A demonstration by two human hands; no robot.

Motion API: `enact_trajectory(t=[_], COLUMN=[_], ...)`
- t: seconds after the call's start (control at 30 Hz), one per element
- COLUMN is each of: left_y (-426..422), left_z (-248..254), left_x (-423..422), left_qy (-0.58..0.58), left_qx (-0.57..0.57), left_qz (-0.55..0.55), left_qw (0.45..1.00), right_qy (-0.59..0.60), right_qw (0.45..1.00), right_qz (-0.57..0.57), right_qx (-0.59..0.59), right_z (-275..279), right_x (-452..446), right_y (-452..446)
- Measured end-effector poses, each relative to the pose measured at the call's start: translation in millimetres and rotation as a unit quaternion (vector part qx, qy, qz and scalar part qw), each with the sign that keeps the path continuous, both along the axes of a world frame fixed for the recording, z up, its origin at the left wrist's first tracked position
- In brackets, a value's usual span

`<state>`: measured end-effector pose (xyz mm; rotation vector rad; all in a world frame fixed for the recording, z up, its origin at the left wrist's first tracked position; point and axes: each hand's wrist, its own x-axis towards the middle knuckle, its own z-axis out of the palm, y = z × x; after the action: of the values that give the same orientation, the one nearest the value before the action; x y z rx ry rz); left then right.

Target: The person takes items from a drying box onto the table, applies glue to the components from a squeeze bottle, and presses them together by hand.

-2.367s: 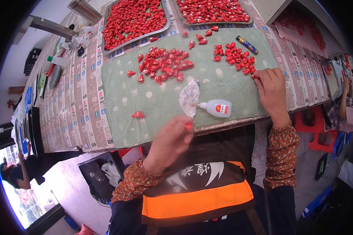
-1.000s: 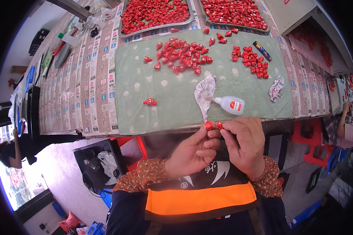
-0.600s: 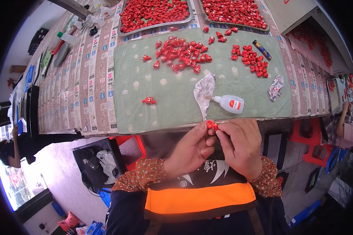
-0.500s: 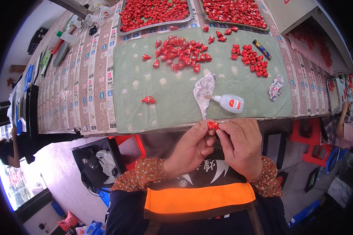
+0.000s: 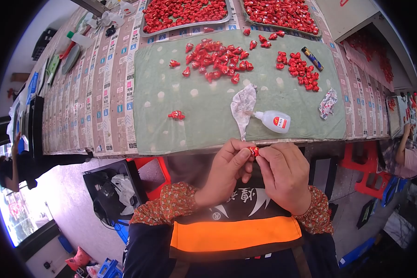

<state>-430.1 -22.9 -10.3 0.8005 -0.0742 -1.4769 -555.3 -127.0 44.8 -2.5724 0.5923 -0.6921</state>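
Note:
Between the fingertips of both hands, just off the table's near edge, is a small shiny red part [image 5: 254, 151]. My left hand [image 5: 229, 167] pinches it from one side, its thumb and forefinger closed. From the other side, my right hand [image 5: 283, 172] grips it with thumb and fingers pressed together. Just beyond the hands, a white glue bottle [image 5: 274, 121] lies on its side, its nozzle on a crumpled, stained cloth [image 5: 243, 107]. A loose pile of similar red pieces [image 5: 217, 60] sits farther back on the green cloth [image 5: 190, 132].
Two trays [image 5: 146, 33] full of red pieces stand at the back. A smaller red group [image 5: 301, 72] lies near a dark tube [image 5: 312, 59] and a crumpled rag [image 5: 328, 104]. One joined red piece [image 5: 176, 115] lies at left. A black bin [image 5: 113, 192] stands below the table.
The red part has turned slightly between my fingertips, and both hands stay almost in place. The whole view has shifted a little.

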Motion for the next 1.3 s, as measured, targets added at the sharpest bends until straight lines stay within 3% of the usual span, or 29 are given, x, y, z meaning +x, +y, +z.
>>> enact_trajectory(t=[0.23, 0.6, 0.7, 0.77, 0.8, 0.87, 0.9, 0.97, 1.3], left_y=[4.0, 5.4, 6.1, 5.9, 5.7, 6.6, 6.9, 7.7, 17.1], left_z=[-5.3, -11.0, -9.7, -7.8, -4.8, -1.1, -0.2, 1.2, -15.9], left_x=[-3.5, -6.3, 0.5, 3.8, 4.7, 7.0, 8.7, 10.3, 8.8], left_qy=[-0.126, -0.118, -0.112, -0.108, -0.103, -0.098, -0.097, -0.095, -0.244], left_qx=[-0.028, -0.052, -0.05, -0.045, -0.048, -0.048, -0.056, -0.062, -0.192], left_qz=[0.006, -0.012, -0.034, -0.047, -0.058, -0.07, -0.084, -0.101, -0.096], left_qw=[0.992, 0.992, 0.992, 0.992, 0.992, 0.992, 0.99, 0.988, 0.946], right_qy=[-0.019, -0.039, -0.076, -0.067, -0.068, -0.15, -0.152, -0.172, -0.183], right_qw=[1.0, 0.996, 0.989, 0.967, 0.966, 0.804, 0.803, 0.723, 0.687], right_qz=[0.002, -0.021, 0.0, -0.006, -0.008, -0.066, -0.068, -0.038, -0.008], right_qx=[0.025, 0.076, 0.125, 0.247, 0.248, 0.572, 0.572, 0.668, 0.704], right_z=[-5.5, -13.8, -16.9, -16.9, -18.8, -23.9, -23.3, -21.8, -37.9], right_x=[-3.4, -5.1, -11.7, -16.1, -17.7, -21.5, -22.7, -25.4, -33.9], right_y=[5.1, 8.7, 3.8, 2.6, 5.1, 11.6, 11.1, 8.4, 12.8])
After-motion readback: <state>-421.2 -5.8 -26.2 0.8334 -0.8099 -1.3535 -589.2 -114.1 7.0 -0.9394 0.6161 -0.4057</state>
